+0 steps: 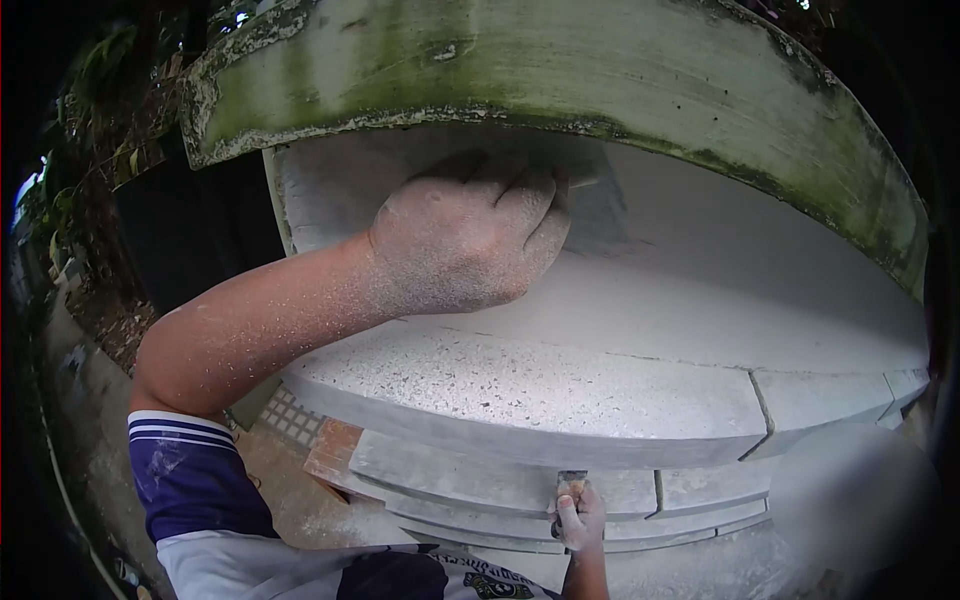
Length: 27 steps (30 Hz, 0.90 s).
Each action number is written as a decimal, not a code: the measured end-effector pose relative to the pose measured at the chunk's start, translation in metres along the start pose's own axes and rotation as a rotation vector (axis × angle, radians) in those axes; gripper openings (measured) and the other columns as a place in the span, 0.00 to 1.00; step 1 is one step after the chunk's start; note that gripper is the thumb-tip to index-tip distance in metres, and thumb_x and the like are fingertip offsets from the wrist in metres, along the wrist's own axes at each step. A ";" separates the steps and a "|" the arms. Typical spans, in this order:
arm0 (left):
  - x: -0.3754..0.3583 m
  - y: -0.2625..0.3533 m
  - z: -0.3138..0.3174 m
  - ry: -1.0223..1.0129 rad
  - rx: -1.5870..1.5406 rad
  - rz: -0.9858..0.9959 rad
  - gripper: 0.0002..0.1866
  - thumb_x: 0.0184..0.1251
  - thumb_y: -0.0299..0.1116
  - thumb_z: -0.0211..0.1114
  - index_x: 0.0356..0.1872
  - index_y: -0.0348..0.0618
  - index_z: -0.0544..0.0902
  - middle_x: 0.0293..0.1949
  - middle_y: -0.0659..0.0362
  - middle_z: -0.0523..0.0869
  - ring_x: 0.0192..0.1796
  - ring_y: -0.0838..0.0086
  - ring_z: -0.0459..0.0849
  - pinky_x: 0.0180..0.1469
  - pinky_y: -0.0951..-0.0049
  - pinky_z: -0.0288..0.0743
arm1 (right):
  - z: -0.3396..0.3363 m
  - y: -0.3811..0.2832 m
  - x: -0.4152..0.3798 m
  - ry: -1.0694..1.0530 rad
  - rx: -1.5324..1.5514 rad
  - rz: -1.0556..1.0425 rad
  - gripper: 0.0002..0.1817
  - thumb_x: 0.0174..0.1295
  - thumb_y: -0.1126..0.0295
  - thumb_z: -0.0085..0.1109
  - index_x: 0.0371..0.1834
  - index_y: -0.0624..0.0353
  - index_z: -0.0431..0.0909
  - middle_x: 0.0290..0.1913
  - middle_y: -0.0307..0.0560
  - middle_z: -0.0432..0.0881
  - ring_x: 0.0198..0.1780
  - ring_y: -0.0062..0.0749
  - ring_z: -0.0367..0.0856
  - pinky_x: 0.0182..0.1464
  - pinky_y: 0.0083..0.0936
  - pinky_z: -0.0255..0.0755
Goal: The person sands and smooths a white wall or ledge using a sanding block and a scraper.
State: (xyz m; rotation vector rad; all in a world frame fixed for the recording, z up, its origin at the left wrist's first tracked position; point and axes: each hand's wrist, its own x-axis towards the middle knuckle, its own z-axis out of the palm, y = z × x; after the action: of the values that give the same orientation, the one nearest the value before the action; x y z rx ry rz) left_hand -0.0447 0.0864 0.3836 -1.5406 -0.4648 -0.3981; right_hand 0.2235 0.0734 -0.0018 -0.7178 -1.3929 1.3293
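My left hand point(465, 235), coated in pale dust, reaches up under the mossy ledge with its fingers curled closed against the white wall point(720, 260). What it grips is mostly hidden; a thin light edge shows beside the fingertips. Around them the wall has a grey smudged patch point(600, 205). Lower down, close to my body, my right hand point(582, 518) is closed around a small scraper point(571, 482), its flat, worn end pointing up. That hand is in front of the pale steps and apart from the wall.
A green-stained concrete ledge point(520, 65) overhangs the wall. Below the wall runs a slab point(540, 390) strewn with flakes, with stepped slabs point(480, 475) beneath. A dark panel point(205, 230) and plants point(100, 75) stand left. A blurred round patch covers the lower right.
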 end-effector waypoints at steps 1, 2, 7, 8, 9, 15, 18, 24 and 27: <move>0.004 -0.001 -0.001 -0.012 0.012 -0.005 0.19 0.48 0.28 0.69 0.44 0.30 0.86 0.33 0.56 0.80 0.32 0.71 0.83 0.32 0.71 0.85 | 0.000 -0.001 0.000 -0.007 -0.005 0.001 0.16 0.74 0.58 0.61 0.44 0.60 0.75 0.28 0.40 0.80 0.26 0.22 0.76 0.30 0.20 0.71; 0.007 -0.003 -0.003 -0.024 0.023 -0.007 0.20 0.47 0.28 0.69 0.44 0.30 0.86 0.33 0.56 0.80 0.33 0.71 0.84 0.32 0.71 0.84 | 0.000 -0.002 0.000 -0.014 -0.007 0.002 0.15 0.74 0.58 0.61 0.44 0.60 0.75 0.28 0.40 0.80 0.25 0.22 0.76 0.30 0.20 0.71; -0.030 -0.014 -0.023 -0.279 0.106 -0.292 0.13 0.47 0.32 0.66 0.34 0.36 0.84 0.32 0.53 0.81 0.32 0.69 0.84 0.28 0.70 0.81 | -0.004 0.004 0.001 -0.007 -0.008 -0.007 0.15 0.74 0.58 0.61 0.44 0.60 0.75 0.27 0.40 0.80 0.25 0.22 0.76 0.29 0.20 0.71; -0.039 -0.018 -0.026 -0.309 0.118 -0.327 0.14 0.46 0.31 0.66 0.35 0.35 0.84 0.32 0.53 0.81 0.32 0.69 0.84 0.28 0.70 0.80 | -0.003 0.005 0.000 -0.002 0.001 -0.005 0.15 0.74 0.58 0.61 0.44 0.60 0.75 0.27 0.41 0.80 0.25 0.22 0.76 0.29 0.20 0.71; -0.048 -0.023 -0.028 -0.340 0.131 -0.361 0.14 0.46 0.31 0.66 0.35 0.34 0.84 0.32 0.53 0.81 0.31 0.69 0.83 0.28 0.71 0.80 | -0.002 0.007 0.001 0.002 0.011 -0.005 0.15 0.74 0.58 0.61 0.44 0.60 0.75 0.27 0.41 0.80 0.25 0.22 0.76 0.29 0.20 0.70; -0.034 -0.005 -0.018 -0.198 0.088 -0.317 0.14 0.49 0.27 0.67 0.38 0.32 0.84 0.32 0.52 0.81 0.32 0.66 0.84 0.30 0.69 0.81 | -0.004 0.008 0.003 -0.029 -0.004 -0.032 0.16 0.74 0.57 0.62 0.45 0.60 0.74 0.28 0.41 0.80 0.25 0.22 0.76 0.29 0.20 0.71; 0.000 0.020 -0.006 -0.137 -0.036 -0.243 0.15 0.48 0.28 0.65 0.38 0.32 0.83 0.31 0.53 0.80 0.32 0.68 0.82 0.31 0.71 0.81 | -0.004 0.008 0.002 -0.017 0.015 0.003 0.17 0.74 0.57 0.63 0.46 0.60 0.73 0.27 0.40 0.79 0.24 0.22 0.76 0.28 0.21 0.71; -0.022 0.019 -0.009 -0.165 -0.097 -0.163 0.17 0.50 0.32 0.64 0.40 0.32 0.84 0.33 0.53 0.81 0.33 0.68 0.82 0.31 0.72 0.80 | -0.006 0.013 0.001 -0.004 0.011 -0.036 0.16 0.75 0.58 0.62 0.46 0.59 0.72 0.26 0.40 0.77 0.24 0.23 0.76 0.27 0.21 0.72; -0.075 -0.019 -0.028 -0.220 0.003 -0.356 0.23 0.47 0.24 0.65 0.49 0.29 0.82 0.36 0.50 0.83 0.33 0.62 0.83 0.35 0.66 0.82 | -0.006 0.008 0.002 -0.017 -0.002 -0.047 0.14 0.75 0.59 0.61 0.45 0.58 0.72 0.26 0.41 0.77 0.24 0.23 0.76 0.26 0.21 0.72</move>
State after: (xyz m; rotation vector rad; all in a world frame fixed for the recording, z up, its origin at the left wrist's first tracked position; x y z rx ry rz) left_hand -0.1178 0.0550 0.3617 -1.5059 -0.9177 -0.5025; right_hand 0.2269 0.0789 -0.0103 -0.6726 -1.4167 1.3002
